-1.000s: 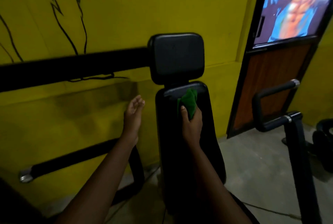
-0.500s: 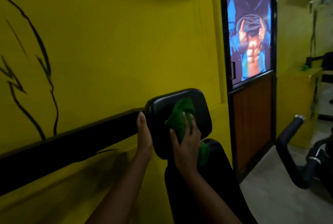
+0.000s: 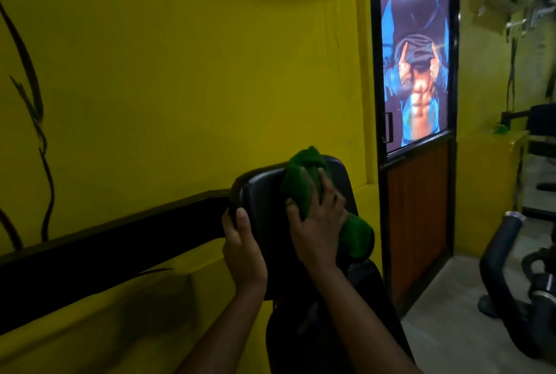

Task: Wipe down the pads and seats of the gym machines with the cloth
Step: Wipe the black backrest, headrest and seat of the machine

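Right hand (image 3: pixel 316 232) covers the middle of the green cloth (image 3: pixel 301 184); the upper pad (image 3: pixel 264 208) beneath both is hidden. Left hand (image 3: pixel 243 250): only the thumb shows, the fingers lie out of sight behind the pad's edge. Lower seat back (image 3: pixel 355 328) dark, cut by bottom edge. Black bar (image 3: pixel 105 250) runs off at left.

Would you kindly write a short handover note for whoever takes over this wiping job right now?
Left hand: gripping the left edge of the head pad, steadying it.
Right hand: pressing the green cloth against the pad's face, near its top.
Done: head pad wipe is under way; whether anything else has been wiped cannot be told.
Left: finish this pad, then the back pad below it and the other machines.
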The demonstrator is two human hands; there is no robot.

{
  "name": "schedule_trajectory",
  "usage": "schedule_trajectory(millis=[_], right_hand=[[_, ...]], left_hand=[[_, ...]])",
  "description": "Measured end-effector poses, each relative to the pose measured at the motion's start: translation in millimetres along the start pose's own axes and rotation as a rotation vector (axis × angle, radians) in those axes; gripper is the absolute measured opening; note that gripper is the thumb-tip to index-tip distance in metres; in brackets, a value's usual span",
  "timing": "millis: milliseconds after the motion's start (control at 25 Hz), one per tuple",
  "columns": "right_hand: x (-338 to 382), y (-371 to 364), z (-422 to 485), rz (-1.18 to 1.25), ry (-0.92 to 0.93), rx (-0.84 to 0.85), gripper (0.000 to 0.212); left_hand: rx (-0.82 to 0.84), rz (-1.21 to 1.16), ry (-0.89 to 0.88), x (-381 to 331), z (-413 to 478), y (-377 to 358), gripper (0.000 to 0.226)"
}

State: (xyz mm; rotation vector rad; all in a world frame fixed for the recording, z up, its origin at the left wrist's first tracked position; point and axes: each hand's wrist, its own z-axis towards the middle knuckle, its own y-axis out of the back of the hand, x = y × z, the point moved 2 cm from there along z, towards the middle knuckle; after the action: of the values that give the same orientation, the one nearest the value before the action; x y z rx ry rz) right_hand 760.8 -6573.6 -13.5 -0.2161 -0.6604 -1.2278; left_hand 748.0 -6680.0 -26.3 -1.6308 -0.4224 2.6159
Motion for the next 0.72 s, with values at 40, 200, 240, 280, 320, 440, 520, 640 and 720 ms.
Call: schedule_trajectory(millis=[40,200,240,280,320,440,520,640,720], right_hand=[[16,-3,-10,-0.016,0.116,0.014,0.062],[31,-3,19,-0.049,0.341,0.058,0.057],[28,0,36,-0.041,0.269,0.061,0.06],[28,2,47,-0.039,0.203,0.07,0.063],[30,2,49,-0.041,0.201,0.078,0.065],[52,-8,33,-0.08,0.484,0.092,0.057],[48,-7,47,-0.064,0.52,0.1,0.054],[15,1,80,-0.103,0.369,0.096,0.057],[-11,5,94,-0.121,0.279,0.124,0.063]], left_hand=[[0.001,0.004,-0.007,0,0,0,0.054],[-0.001,-0.002,-0.005,-1,-4,1,0.061],[-0.008,0.01,0.009,-1,-5,0,0.056],[-0.016,0.033,0.014,-2,-6,-1,0.053],[-0.021,0.059,0.011,-2,-6,-1,0.052],[-0.034,0.064,-0.012,-2,-4,-1,0.06],[-0.035,0.07,-0.008,0,-2,-1,0.056],[-0.045,0.121,-0.025,-1,-2,-2,0.052],[-0.061,0.161,-0.056,-4,-3,-3,0.063]])
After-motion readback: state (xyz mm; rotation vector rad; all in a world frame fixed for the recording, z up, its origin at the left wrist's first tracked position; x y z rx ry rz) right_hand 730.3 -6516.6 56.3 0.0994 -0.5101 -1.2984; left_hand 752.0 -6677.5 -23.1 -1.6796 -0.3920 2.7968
